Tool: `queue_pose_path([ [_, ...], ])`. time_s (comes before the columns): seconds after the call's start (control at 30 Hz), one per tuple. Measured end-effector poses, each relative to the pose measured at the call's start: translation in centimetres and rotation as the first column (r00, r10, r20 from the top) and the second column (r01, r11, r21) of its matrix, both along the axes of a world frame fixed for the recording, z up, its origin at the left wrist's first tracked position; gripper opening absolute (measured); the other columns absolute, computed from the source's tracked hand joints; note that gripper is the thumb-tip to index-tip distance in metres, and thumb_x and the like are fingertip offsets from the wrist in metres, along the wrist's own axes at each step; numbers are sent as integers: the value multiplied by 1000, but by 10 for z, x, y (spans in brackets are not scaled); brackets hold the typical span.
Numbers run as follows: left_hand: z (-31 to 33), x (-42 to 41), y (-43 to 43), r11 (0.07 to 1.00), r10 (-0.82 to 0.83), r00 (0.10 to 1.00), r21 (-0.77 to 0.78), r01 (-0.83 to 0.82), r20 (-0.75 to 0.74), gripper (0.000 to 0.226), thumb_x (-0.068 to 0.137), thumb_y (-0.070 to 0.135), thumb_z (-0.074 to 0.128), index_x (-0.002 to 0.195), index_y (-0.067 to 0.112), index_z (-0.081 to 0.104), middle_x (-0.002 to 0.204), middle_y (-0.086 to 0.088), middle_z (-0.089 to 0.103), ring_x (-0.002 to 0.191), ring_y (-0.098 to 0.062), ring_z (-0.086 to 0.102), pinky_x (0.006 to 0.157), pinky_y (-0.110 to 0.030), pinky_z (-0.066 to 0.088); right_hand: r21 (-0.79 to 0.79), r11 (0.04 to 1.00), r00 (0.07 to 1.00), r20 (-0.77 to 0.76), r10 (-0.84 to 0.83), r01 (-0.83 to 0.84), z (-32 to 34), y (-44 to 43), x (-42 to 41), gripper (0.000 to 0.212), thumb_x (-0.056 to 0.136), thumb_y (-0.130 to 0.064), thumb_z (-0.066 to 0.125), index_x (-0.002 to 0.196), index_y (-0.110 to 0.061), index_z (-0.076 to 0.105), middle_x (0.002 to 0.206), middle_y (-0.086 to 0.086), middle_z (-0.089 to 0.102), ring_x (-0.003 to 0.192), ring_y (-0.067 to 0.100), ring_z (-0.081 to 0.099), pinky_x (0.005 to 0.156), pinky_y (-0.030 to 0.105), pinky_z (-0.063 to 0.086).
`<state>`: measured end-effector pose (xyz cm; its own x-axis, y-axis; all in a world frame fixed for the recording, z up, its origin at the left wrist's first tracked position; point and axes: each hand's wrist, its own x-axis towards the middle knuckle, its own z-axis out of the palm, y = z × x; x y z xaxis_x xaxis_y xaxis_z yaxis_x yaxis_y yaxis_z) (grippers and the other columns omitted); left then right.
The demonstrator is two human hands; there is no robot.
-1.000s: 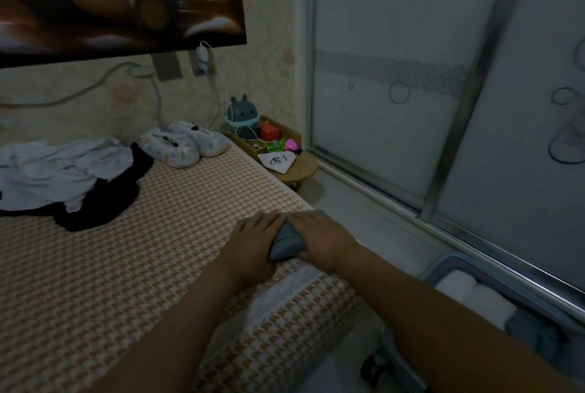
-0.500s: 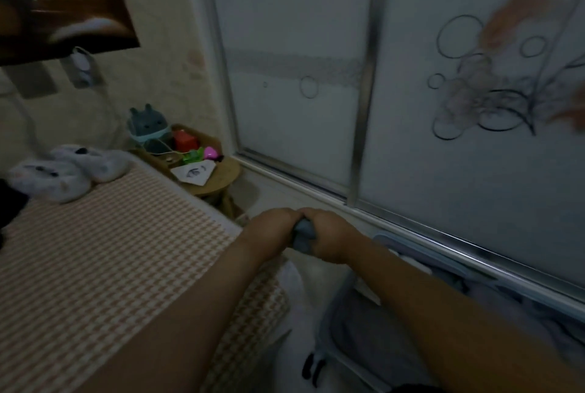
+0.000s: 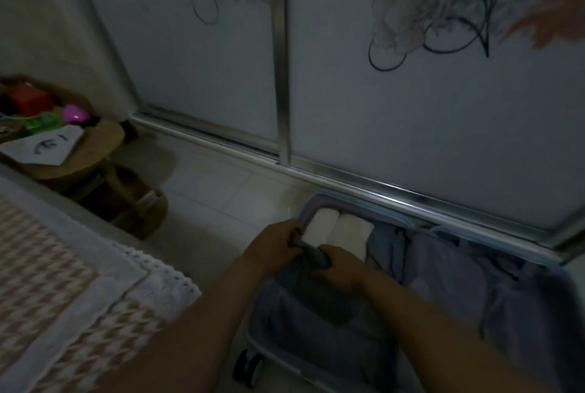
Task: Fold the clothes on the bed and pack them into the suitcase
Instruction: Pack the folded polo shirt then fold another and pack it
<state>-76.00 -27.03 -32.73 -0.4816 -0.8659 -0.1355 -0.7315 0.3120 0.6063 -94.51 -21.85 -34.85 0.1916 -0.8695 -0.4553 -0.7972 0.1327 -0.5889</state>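
A small rolled grey garment (image 3: 311, 254) is gripped at both ends, my left hand (image 3: 273, 245) on its left end and my right hand (image 3: 340, 267) on its right. Both hands hover over the near left corner of the open blue-grey suitcase (image 3: 357, 204) on the floor. Inside it lie two white rolled pieces (image 3: 337, 229) by the far rim, with bluish clothes (image 3: 449, 266) to their right. The bed (image 3: 53, 291) with its orange checked cover fills the lower left; the clothes on it are out of view.
A round wooden side table (image 3: 95, 152) with toys and a paper card stands at the left, beside the bed. Sliding glass doors (image 3: 348, 75) with a metal track run behind the suitcase. Pale tiled floor (image 3: 221, 202) lies between table and suitcase. Suitcase wheels (image 3: 248, 364) show at the bottom.
Both hands lifted the rolled grey garment off the bed edge and carried it right and down over the suitcase. My view swung from the bed to the floor.
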Motion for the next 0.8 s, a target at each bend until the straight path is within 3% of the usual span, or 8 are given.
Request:
queue_pose_path([
  [0.1,-48,2,2,1000,8,1000,16,-8,2,37,93,23,56,129,20,50,125,-1,53,114,-19,53,96,-32,44,109,993,998,-44,-41,46,-49,-4,-10,43,89,-37,60,127,-20,53,130,6,55,117,26,54,100,35,43],
  [0.27,-107,7,12,985,-132,988,-104,140,87,42,86,22,49,127,18,58,127,-10,58,111,-27,53,93,-30,44,238,966,995,-29,-98,102,-117,-15,-19,38,94,-29,57,128,-13,58,135,6,53,120,25,51,101,28,41],
  [0.4,-140,2,17,949,-201,952,-197,248,230,37,79,27,47,108,12,65,109,-12,61,93,-33,60,78,-38,53,272,920,922,187,-339,283,-135,-19,-19,34,100,-19,50,133,-11,49,132,-1,51,120,23,51,94,20,44],
  [0.47,-153,1,21,946,-189,936,-200,254,296,42,83,35,43,113,14,63,112,-11,61,96,-33,61,82,-38,51,243,897,863,270,-427,368,-136,-17,-4,33,101,-12,48,133,-6,49,133,5,53,120,24,52,96,22,44],
  [0.53,-162,1,26,952,-204,901,-137,274,382,61,86,47,30,133,15,52,132,-12,53,116,-33,53,102,-43,40,180,929,895,260,-362,324,-144,-12,14,40,103,-8,41,141,3,38,144,15,43,133,28,43,106,25,32],
  [0.6,-165,5,28,945,-255,835,-58,322,487,78,84,60,21,148,17,33,151,-10,34,138,-30,33,118,-46,13,141,910,902,137,-409,391,-153,-6,22,50,103,-18,41,147,2,27,147,15,37,137,30,36,108,25,28],
  [0.7,-167,5,31,931,-281,777,-38,364,564,88,86,69,36,154,18,14,160,-7,14,148,-25,9,119,-48,-9,-39,898,899,-4,-438,437,-160,1,18,64,101,-29,42,153,-9,11,154,14,25,136,29,33,112,28,23],
  [0.8,-172,0,41,926,-293,782,-41,376,551,105,77,80,36,154,11,17,159,-12,18,148,-28,10,117,-46,-12,-1,868,866,57,-496,497,-163,3,23,57,98,-15,45,151,-15,23,142,16,44,127,33,46,104,35,36],
])
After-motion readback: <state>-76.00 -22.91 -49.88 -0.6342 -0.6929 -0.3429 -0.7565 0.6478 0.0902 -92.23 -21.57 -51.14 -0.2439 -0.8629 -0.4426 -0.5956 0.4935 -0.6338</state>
